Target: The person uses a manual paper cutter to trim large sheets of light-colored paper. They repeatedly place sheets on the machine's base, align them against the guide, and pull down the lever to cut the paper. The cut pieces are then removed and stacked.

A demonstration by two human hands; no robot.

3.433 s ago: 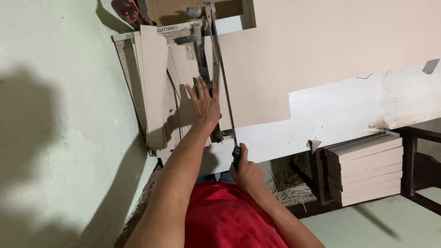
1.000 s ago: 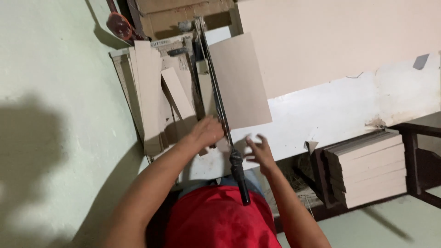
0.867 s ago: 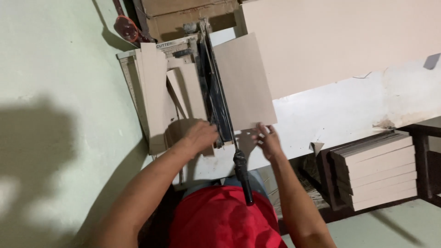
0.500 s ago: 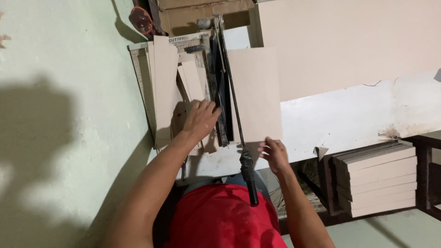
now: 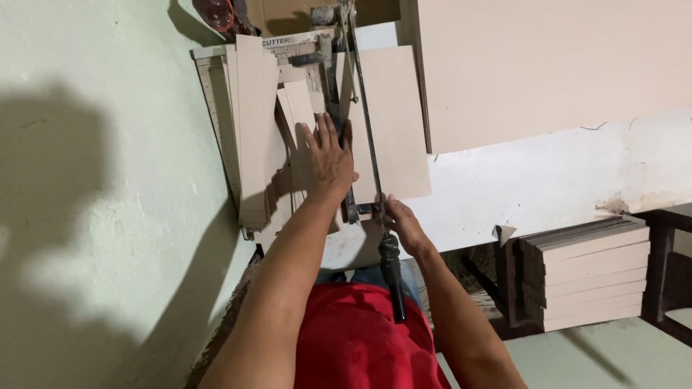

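Observation:
A manual tile cutter [image 5: 339, 79] lies on the floor against a pale green wall, its rail running away from me. A beige square tile [image 5: 393, 122] rests on its bed, mostly to the right of the rail. My left hand [image 5: 328, 162] lies flat with fingers spread on the bed and the tile's left part, just left of the rail. My right hand [image 5: 400, 223] is curled around the lever just above its black handle grip [image 5: 393, 277], at the tile's near edge. Cut beige strips [image 5: 249, 130] are piled on the cutter's left side.
A stack of beige tiles [image 5: 584, 274] sits at the right beside a dark wooden frame [image 5: 667, 266]. A large beige board [image 5: 548, 65] leans at the upper right above a white surface [image 5: 548, 187]. A red object [image 5: 216, 11] lies at the cutter's far end.
My left hand has slid from the bed's near edge up onto the tile and flattened. My right hand has come onto the lever. The tile now sits squarely beside the rail.

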